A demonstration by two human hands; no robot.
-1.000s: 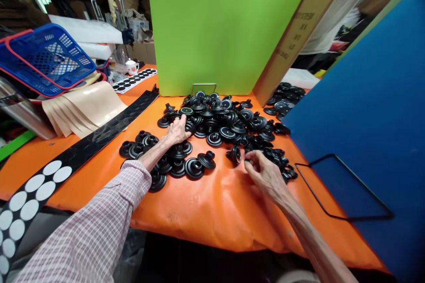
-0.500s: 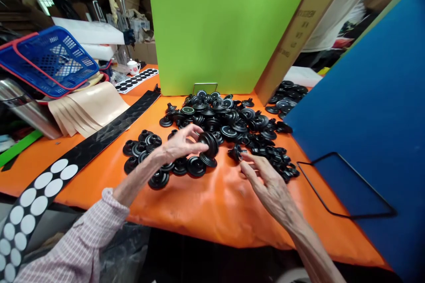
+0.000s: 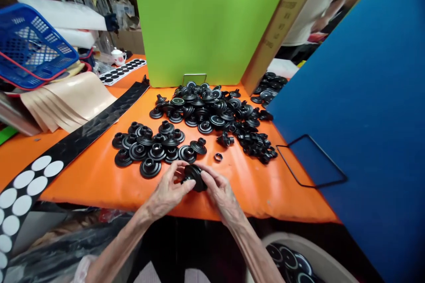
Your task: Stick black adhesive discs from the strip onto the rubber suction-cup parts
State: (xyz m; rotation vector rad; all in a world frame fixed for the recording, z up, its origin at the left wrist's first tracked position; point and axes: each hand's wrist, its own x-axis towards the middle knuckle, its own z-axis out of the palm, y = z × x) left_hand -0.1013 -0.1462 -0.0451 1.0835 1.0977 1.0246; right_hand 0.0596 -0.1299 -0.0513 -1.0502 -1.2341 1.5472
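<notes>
Close to the table's front edge, a black ridged disc (image 3: 195,177) is held up on its side between my two hands. My left hand (image 3: 171,188) pinches it from the left, thumb on its face. From the right, my right hand (image 3: 221,192) has its fingers closed on the rim. A small black ring (image 3: 218,157) lies on the table just beyond my hands. Behind the ring rests a single black necked disc (image 3: 226,140), tilted over. To the left sits a group of similar discs (image 3: 156,151), mostly with necks up.
A large heap of black discs (image 3: 206,106) spreads before a green panel (image 3: 212,22). Small black parts (image 3: 257,146) lie beside it. A blue panel (image 3: 365,97) with a wire stand (image 3: 332,183) bounds the right. Below right is a tub (image 3: 318,252) holding discs.
My left hand has brought the ridged disc back from the discs toward the front edge. My right hand has moved left from the tilted disc onto it. A ring now shows on the table.
</notes>
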